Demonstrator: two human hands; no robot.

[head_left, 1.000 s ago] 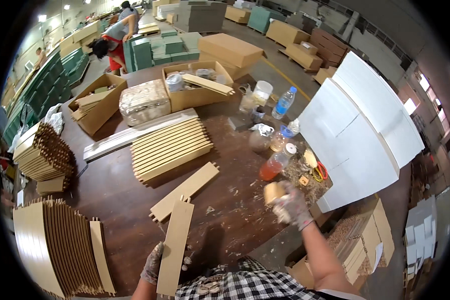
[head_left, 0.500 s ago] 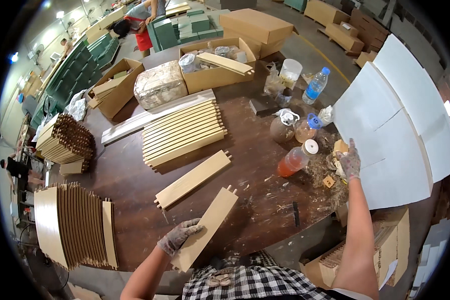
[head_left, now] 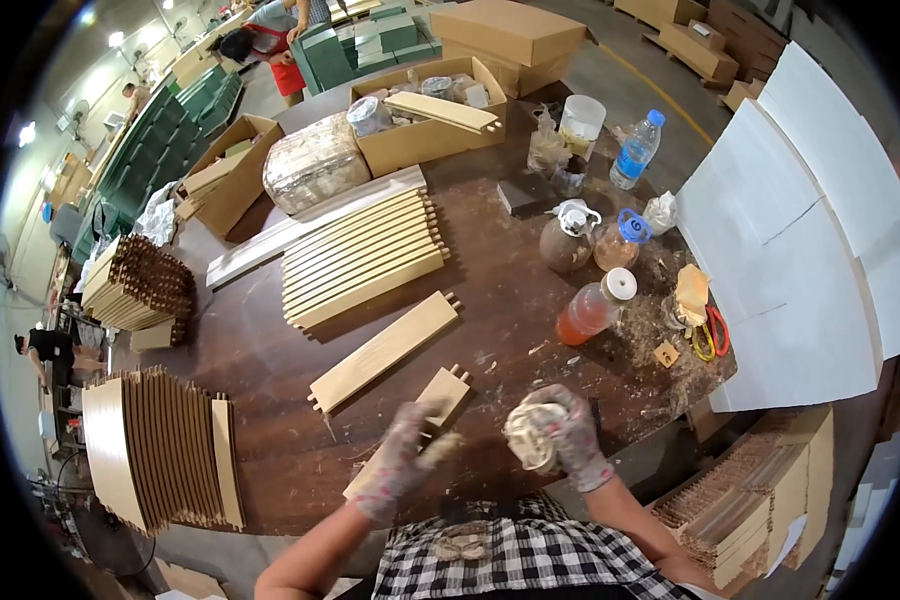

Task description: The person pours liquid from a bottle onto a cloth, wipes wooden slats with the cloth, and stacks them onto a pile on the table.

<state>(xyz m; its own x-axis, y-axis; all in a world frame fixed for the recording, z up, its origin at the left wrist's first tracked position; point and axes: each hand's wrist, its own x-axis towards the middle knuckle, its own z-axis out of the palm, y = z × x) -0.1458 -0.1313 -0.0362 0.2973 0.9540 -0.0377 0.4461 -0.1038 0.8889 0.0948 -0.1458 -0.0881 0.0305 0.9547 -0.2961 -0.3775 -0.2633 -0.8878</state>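
My right hand (head_left: pixel 573 440), in a stained glove, is closed around a pale, crumpled lump (head_left: pixel 535 432) above the table's near edge. Whether the lump is cloth or a coated tub is unclear. My left hand (head_left: pixel 398 470), also gloved and blurred by motion, has its thumb apart from its fingers. It hovers over a light wooden board (head_left: pixel 446 392) with dowel pegs at its end, covering the middle of it. Just beyond lies a second pegged board (head_left: pixel 385 350), and behind that a row of similar boards (head_left: pixel 365 262).
Stacked slats (head_left: pixel 160 450) stand at the left. On the right are a bottle of red liquid (head_left: pixel 587 312), other bottles, scissors (head_left: pixel 715 333) and a yellowish block (head_left: pixel 691 292). White panels (head_left: pixel 790 250) rise at the right edge. Cardboard boxes (head_left: pixel 430 145) line the far side.
My right hand has come from the table's right side to the near middle with the pale lump, uncovering the scissors. My left hand has let go of the board, which now lies on the table.
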